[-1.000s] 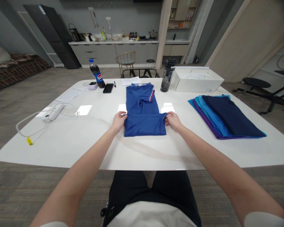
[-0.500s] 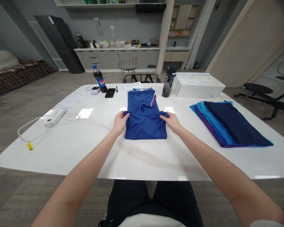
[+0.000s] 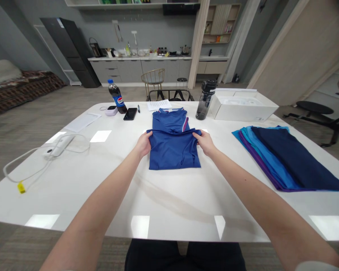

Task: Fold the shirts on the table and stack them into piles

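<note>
A blue polo shirt (image 3: 173,150) lies in front of me on the white table (image 3: 124,203), its lower part doubled up over the body. The collar and a sleeve with a red and white striped cuff show at its far end. My left hand (image 3: 144,143) pinches the left end of the folded edge between thumb and fingers. At the right end of that same edge, my right hand (image 3: 205,142) grips the cloth, thumb on top. The edge is stretched between both hands and looks slightly raised. Cloth hides some fingertips.
Right of me lies a stack of folded clothes (image 3: 288,158) in navy, blue and purple. Beyond are a white box (image 3: 243,109), a dark water bottle (image 3: 205,99), a cola bottle (image 3: 117,97), a phone (image 3: 130,113) and papers (image 3: 159,105). A power strip (image 3: 59,146) with its cable lies left.
Both hands have drawn the folded edge slightly up and away from me, covering a little more of the shirt. My view has tilted, so the table's near edge appears lower.
</note>
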`<state>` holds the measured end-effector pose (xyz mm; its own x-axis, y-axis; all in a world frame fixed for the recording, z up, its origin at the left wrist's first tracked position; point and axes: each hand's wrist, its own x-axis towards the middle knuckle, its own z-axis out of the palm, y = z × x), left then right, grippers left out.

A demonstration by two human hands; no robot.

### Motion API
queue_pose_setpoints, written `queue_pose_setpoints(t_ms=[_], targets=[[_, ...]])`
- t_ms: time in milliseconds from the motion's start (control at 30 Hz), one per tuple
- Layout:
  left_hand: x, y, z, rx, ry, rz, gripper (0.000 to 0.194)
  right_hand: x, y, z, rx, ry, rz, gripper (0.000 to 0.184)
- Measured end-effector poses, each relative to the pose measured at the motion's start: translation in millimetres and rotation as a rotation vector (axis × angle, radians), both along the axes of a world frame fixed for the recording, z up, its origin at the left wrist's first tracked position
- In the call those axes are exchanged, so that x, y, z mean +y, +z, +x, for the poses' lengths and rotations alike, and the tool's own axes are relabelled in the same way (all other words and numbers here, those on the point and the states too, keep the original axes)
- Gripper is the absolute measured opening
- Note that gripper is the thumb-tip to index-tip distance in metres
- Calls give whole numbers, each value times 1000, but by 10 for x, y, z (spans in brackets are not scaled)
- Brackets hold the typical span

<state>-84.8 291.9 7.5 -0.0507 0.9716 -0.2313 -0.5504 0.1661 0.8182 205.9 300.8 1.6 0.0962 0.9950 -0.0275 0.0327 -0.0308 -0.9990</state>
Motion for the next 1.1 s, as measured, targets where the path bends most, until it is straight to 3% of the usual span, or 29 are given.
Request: queue_pose_setpoints(t_ms=[167,333,500,567,667,733,833,900,967,1100], targets=[[307,199,28,-42,-34,-35,27,373,48,-20,48,-38,15,35],[781,377,45,-17,-41,-16,27,888,164,-78,12,-48,47,33],[1562,644,-76,63,-69,160,23,1708,404,-126,-17,-79,182,32],[1956,665,-152,120,-32,254,25,2117,454,-149,-99,-100,287,37],[2459,452,-253,297,68,250,32,2631,348,-214,-307,-153,348,48],[2635,175,-289,541,118,132,42,2800,155,-275,-488,-191,235,61],[2645,-235,-284,975,123,61,66,2770,-177,-369,-753,-139,22,73],[2570,-388,-256,1168,92,119,69,2654,-324,-415,-863,-111,11,71],[2514,-415,-223,1245,93,155,58,2555,-372,-440,-899,-134,85,64],[2561,-242,-185,1185,252,316,38,2531,-256,-445,-871,-155,339,47]])
